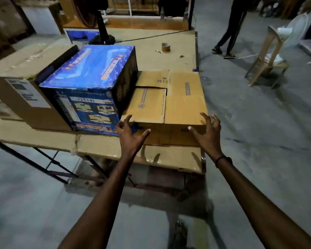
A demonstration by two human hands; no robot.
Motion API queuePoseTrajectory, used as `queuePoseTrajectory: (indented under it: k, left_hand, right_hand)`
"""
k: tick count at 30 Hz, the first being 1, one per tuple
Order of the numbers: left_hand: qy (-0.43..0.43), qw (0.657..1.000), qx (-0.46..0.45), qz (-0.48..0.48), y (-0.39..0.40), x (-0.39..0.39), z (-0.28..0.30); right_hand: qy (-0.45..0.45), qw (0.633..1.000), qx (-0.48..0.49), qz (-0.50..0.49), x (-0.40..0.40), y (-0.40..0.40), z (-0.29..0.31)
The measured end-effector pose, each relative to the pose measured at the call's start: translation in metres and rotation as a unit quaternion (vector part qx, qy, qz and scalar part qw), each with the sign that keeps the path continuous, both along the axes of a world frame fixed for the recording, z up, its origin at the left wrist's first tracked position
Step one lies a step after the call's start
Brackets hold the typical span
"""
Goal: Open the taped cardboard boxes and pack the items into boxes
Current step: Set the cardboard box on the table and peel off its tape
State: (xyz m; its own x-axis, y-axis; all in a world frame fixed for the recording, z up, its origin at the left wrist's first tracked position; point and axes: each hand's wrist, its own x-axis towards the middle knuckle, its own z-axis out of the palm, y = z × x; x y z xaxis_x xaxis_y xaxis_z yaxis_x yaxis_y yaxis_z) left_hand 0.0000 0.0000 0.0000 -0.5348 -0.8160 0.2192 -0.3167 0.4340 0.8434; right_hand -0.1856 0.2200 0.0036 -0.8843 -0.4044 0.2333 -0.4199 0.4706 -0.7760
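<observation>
Head view: A low brown cardboard box (pixel 169 103) lies at the near right corner of the cardboard-covered table (pixel 101 150). Its four top flaps are folded shut and interlocked, printed with blue stripes, a recycling mark and "R13". The left hand (pixel 128 134) and right hand (pixel 207 131) are at the box's near edge, fingers spread apart and gripping nothing; contact with the box cannot be determined. A taller blue printed box (pixel 90 87) stands touching its left side, next to a plain carton with a white label (pixel 25 99). A tape roll (pixel 166 47) stands farther back.
</observation>
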Motion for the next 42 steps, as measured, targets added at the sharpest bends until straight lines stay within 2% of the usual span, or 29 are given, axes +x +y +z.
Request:
queuePoseTrajectory:
  k: [3,6,11,21,31,42]
  left_hand:
    - [-0.012,0.999,-0.001,0.053,-0.004,-0.016,-0.004]
    - [-0.012,0.996,0.015,0.09,-0.009,-0.027,-0.01]
    - [-0.028,0.996,0.041,0.073,-0.019,-0.034,-0.021]
    - [-0.003,0.997,-0.032,0.068,-0.017,-0.03,0.0]
    - [0.078,0.987,-0.133,0.035,-0.014,-0.01,0.054]
    - [0.155,0.972,-0.173,-0.033,-0.021,0.02,0.134]
  right_hand:
    - [0.006,0.999,0.041,-0.003,-0.025,-0.006,-0.003]
    - [-0.002,0.999,0.039,0.028,-0.044,-0.01,-0.014]
    - [-0.009,0.998,0.02,0.05,-0.057,-0.009,-0.029]
    - [0.015,1.0,-0.026,0.008,-0.049,-0.004,-0.017]
    - [0.156,0.977,-0.125,-0.071,-0.041,0.011,0.064]
    - [0.244,0.96,-0.135,0.007,-0.04,0.039,0.159]
